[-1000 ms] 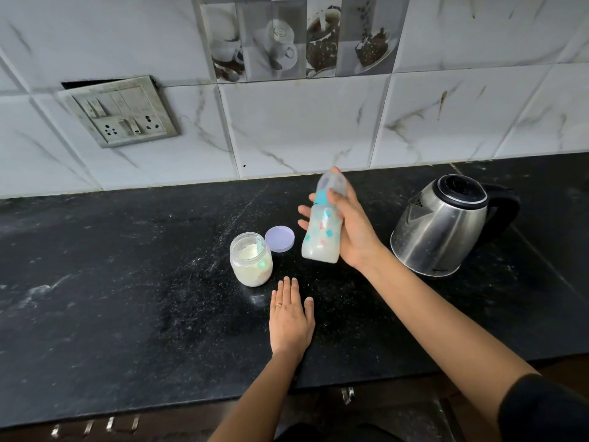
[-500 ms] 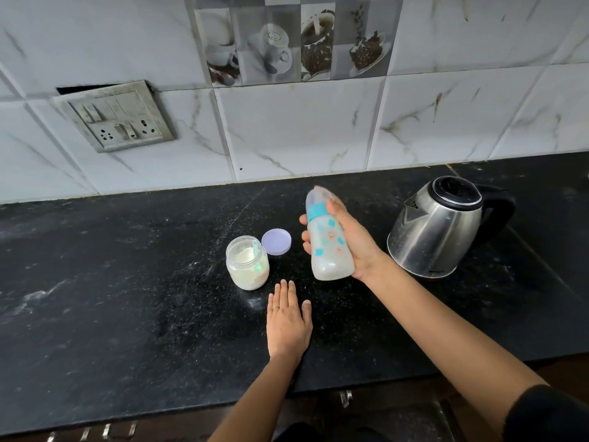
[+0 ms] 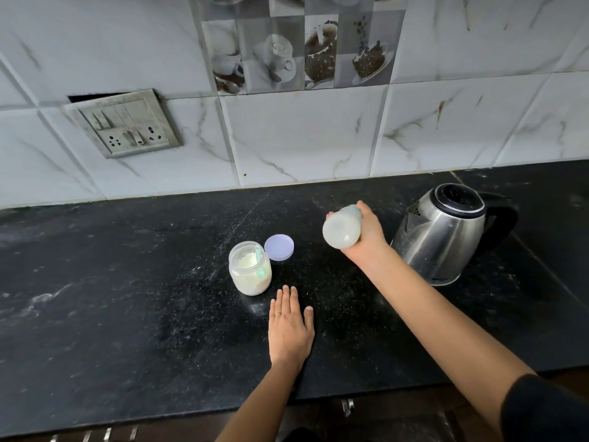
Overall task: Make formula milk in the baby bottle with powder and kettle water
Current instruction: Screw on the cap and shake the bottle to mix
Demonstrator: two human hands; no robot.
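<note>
My right hand (image 3: 366,237) grips the baby bottle (image 3: 341,229) in the air above the black counter (image 3: 127,298), with the fingers and the thumb curled around its body. The bottle is tipped strongly, so that its round bottom faces me and its top end points away, toward the tiled wall (image 3: 302,138). The top is mostly hidden behind the bottle and my fingers. Through the bottom I see a milky white content. My left hand (image 3: 290,330) lies flat on the counter, palm down, with the fingers straight and close together, and it holds nothing. There is a ring (image 3: 278,313) on one finger. Just in front of the left fingertips, a little to the left, stands the open jar of powder (image 3: 250,269), not touching the hand. A pale green scoop (image 3: 257,250) stands inside the jar, in the white powder. The lilac lid (image 3: 279,247) lies just beyond the jar, between the jar and my right hand, apart from the bottle. The steel kettle (image 3: 446,234) with a black lid and a black handle stands just to the right of my right hand. Its spout points toward the hand, and I cannot tell if my wrist touches it. Far to the left of both hands, on the wall, is a grey switch plate (image 3: 127,126). A dark sleeve (image 3: 548,409) covers my right upper arm.
</note>
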